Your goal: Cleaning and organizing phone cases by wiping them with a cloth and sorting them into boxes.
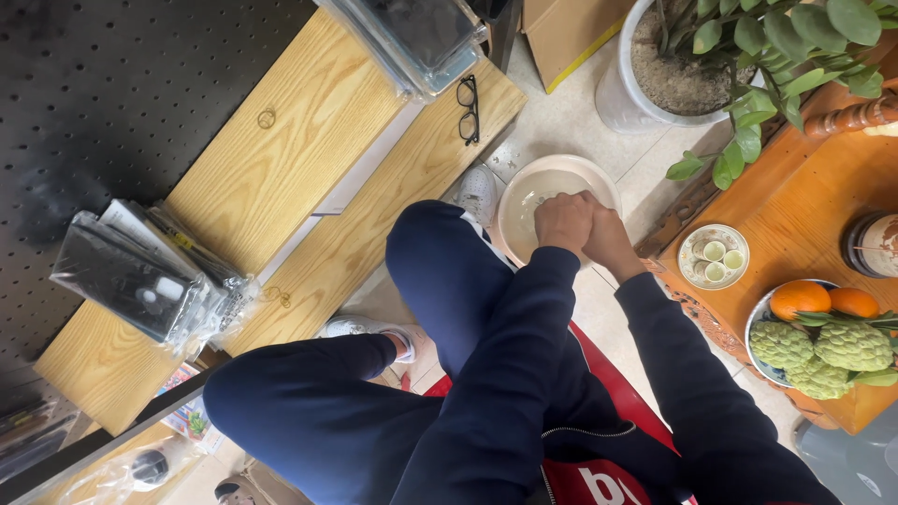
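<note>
Head view: both hands (585, 229) pressed together over basin (524, 192).

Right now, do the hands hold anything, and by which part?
It cannot be told: both hands are pressed together over the pale basin, hiding whatever may be between them.

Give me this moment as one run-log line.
left hand: clasped to right, over basin | right hand: clasped to left | basin: on floor, by shoe | held item: cannot tell
</note>
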